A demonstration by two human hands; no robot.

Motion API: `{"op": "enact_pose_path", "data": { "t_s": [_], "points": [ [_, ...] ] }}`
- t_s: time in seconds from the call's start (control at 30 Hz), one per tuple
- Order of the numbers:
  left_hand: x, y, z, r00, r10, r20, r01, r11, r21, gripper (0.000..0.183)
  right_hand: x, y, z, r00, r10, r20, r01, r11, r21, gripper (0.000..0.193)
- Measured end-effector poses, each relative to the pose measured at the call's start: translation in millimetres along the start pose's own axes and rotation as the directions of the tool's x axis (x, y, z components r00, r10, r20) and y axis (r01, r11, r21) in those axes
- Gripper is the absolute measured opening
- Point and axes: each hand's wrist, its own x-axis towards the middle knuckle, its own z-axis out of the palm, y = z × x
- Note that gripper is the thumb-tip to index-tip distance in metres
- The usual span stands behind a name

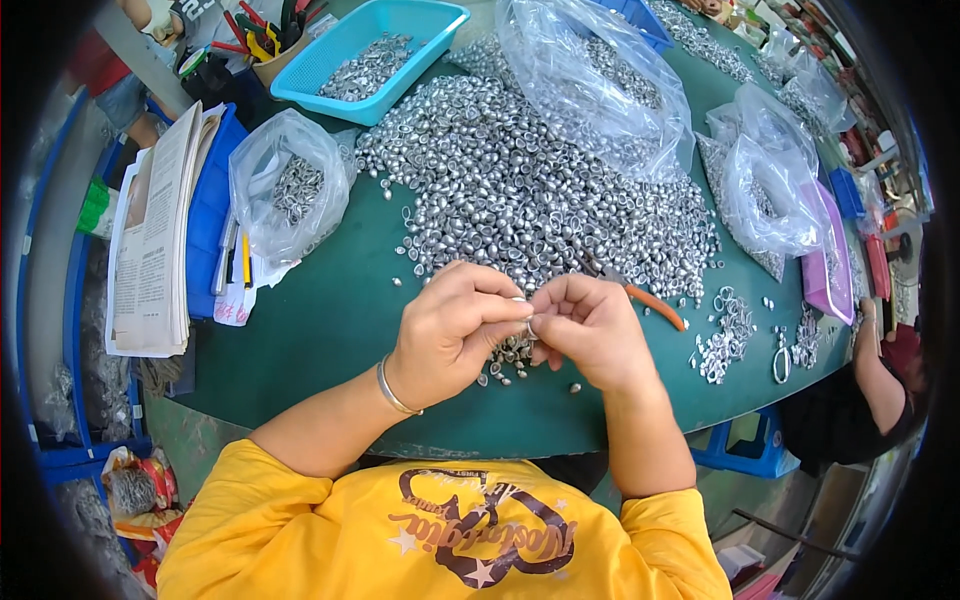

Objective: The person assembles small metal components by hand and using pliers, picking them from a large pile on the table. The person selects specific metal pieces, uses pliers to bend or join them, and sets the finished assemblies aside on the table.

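Silver metal pieces (pixel 560 215) lie heaped on the green bench (pixel 330 320); above its near side, the left hand (pixel 445 325) and right hand (pixel 597 330) meet, each grip pinched together on one small metal part (pixel 530 322).

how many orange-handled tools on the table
1: the orange-handled tool lies just right of the right hand, at the near edge of the metal pile. Others may be hidden under the pile or the bags.
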Motion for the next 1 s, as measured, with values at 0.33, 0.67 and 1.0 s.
{"op": "enact_pose_path", "data": {
  "t_s": [0.33,0.67,1.0],
  "points": [
    [-5.3,-2.7,3.3,0.888,-0.455,0.066,0.439,0.796,-0.418,0.008,0.3,15.1,4.5,0.722,-0.691,0.025,0.589,0.596,-0.545,0.013],
    [0.3,1.9,-2.5,0.676,-0.662,0.325,0.600,0.237,-0.764,0.016,1.8,17.5,7.2,0.731,-0.680,-0.056,0.583,0.665,-0.468,0.016],
    [3.4,-12.5,-12.5,0.696,-0.701,0.154,0.627,0.490,-0.605,0.013,-9.0,17.6,5.9,0.863,-0.397,0.312,0.489,0.506,-0.710,0.015]
  ]
}}
